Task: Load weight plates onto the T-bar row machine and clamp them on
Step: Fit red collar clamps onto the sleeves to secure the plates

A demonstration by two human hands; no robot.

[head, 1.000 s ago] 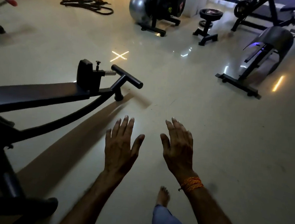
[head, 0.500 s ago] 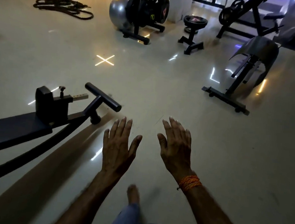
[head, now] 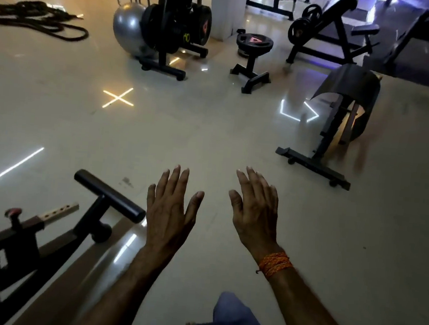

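Observation:
My left hand [head: 170,210] and my right hand [head: 255,212] are held out over the pale floor, palms down, fingers spread, holding nothing. The black T-bar row machine [head: 19,243] sits at the lower left, its T-shaped end bar [head: 109,196] just left of my left hand. Black weight plates hang on a plate rack [head: 176,24] far ahead. One more plate [head: 254,43] lies flat on a small black stand [head: 251,72] to the rack's right. No clamp is visible.
A grey exercise ball [head: 127,29] rests behind the rack. Battle ropes [head: 36,18] lie at the far left. A curved-pad bench [head: 342,116] stands at the right, a plate-loaded bench [head: 331,35] behind it. A white pillar [head: 225,7] rises behind the stand.
The view has moved forward and to the right: the T-bar machine has slid to the lower left and the plate rack is nearer. Both hands stay open.

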